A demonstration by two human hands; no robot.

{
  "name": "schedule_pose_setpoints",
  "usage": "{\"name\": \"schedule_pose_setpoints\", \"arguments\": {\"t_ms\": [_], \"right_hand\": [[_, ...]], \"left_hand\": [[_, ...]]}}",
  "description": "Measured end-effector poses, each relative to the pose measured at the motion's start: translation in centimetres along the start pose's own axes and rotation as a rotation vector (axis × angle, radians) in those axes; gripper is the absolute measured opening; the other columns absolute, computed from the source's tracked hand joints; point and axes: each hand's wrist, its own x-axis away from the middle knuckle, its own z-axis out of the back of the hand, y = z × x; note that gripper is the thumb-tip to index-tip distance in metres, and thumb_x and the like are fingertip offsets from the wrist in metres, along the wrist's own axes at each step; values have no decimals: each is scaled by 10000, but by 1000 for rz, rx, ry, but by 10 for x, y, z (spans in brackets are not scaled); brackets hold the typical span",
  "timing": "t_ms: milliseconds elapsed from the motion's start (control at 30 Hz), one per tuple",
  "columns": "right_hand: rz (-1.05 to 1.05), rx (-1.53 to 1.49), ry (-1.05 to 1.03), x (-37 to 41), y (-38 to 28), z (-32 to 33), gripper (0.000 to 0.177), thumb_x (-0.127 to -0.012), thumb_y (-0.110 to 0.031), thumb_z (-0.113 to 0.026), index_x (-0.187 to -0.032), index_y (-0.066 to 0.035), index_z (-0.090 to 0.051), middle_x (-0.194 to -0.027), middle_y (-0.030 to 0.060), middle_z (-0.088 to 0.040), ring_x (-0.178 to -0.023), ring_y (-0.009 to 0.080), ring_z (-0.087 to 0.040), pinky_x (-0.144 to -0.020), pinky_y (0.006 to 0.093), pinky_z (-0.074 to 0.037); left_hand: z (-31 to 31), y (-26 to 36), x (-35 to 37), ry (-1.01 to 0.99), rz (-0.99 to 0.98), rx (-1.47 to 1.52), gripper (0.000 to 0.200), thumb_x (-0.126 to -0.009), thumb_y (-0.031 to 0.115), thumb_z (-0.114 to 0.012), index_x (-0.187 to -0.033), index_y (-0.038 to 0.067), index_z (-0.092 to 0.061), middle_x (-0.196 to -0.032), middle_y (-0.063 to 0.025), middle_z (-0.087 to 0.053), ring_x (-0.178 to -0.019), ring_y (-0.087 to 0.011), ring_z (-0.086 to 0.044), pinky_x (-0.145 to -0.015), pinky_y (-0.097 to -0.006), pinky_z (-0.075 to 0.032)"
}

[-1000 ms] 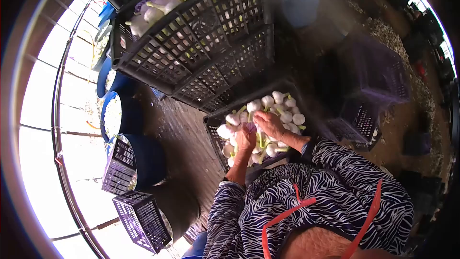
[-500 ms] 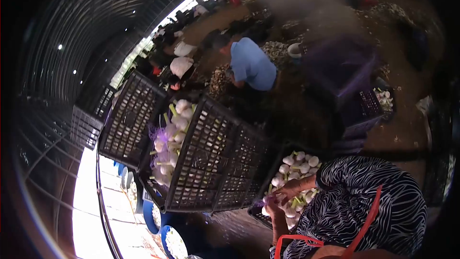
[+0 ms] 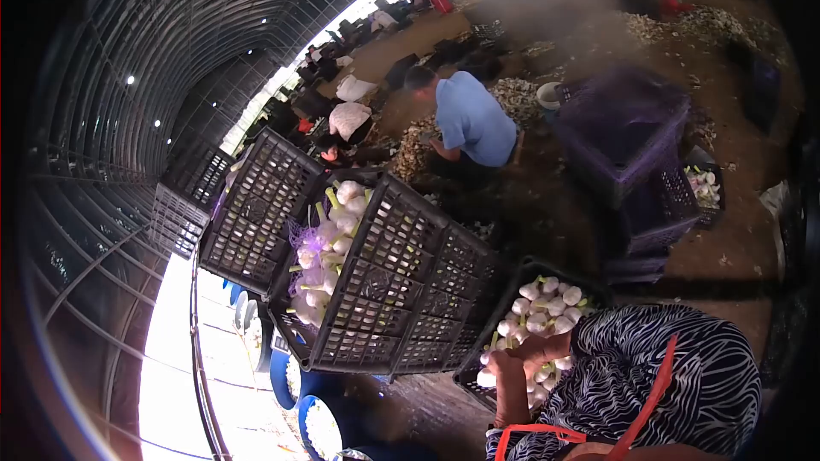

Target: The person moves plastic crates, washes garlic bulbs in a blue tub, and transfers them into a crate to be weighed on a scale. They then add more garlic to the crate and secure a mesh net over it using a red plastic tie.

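In the lower right, a black plastic crate [image 3: 478,394] holds white garlic bulbs [image 3: 561,306] with short green stems. My left hand [image 3: 507,367] is over the garlic, its fingers curled closed. Right beside it, my right hand [image 3: 540,352] reaches in from the right, fingers bent and closed toward the left hand. The two hands meet near the crate's left side; what lies between them is too small and covered to make out.
Tall black crates [image 3: 410,277] stand left of my hands, one holding garlic and purple netting [image 3: 307,243]. Purple-netted crates [image 3: 628,141] are stacked to the right. Ahead, a person in a blue shirt [image 3: 474,118] bends over a garlic pile [image 3: 416,149]. Blue barrels [image 3: 320,427] stand lower left.
My hands have drawn together and closed; the purple netting seen at my fingers before no longer shows there. The view has shifted slightly, so the surroundings sit further right.
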Motion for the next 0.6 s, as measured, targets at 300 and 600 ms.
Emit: {"name": "schedule_pose_setpoints", "arguments": {"t_ms": [300,600], "right_hand": [[25,14,47,-1,-16,7,422,-688,-239,-644,-1063,-80,-531,-831,116,-635,-709,279,-618,-567,363,-473],[48,-6,38,-8,-1,15,329,-697,-206,-624,-986,-59,-569,-781,115,-635,-658,275,-617,-524,366,-472]], "left_hand": [[13,17,6,-103,-120,-280,81,-707,142,-520,-699,82,-574,-605,-53,-511,-581,-179,-520,-536,-318,-422],[65,8,102,-90,316,-440,1349,-464,571,-777,-1376,-28,16,-1426,-251,-71,-1332,-383,-29,-1065,-503,-54]]}}
